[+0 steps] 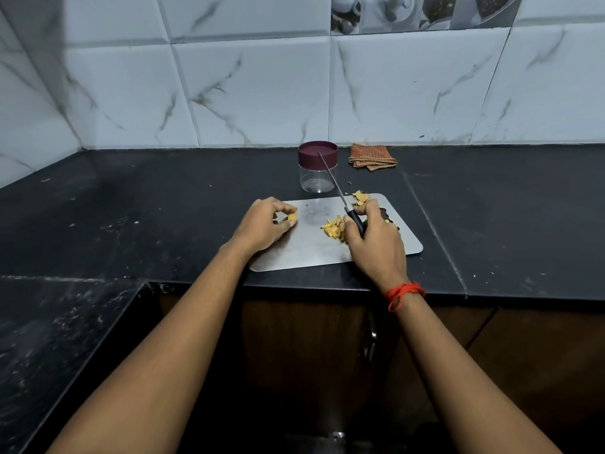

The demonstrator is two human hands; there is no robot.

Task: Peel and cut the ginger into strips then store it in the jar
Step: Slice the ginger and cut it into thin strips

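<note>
Two hands: left (262,226) pinches ginger (292,217), right (376,240) grips knife (340,195).

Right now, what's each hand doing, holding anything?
Left hand: pinching a small ginger piece.
Right hand: gripping the knife by its handle.

Home kitchen: black stone counter (163,198), marble-look wall tiles (255,93) (one printed with crockery).

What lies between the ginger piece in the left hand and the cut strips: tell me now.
Head view: only bare metal board separates the ginger piece, pinched by the left hand, from the strips.
</note>
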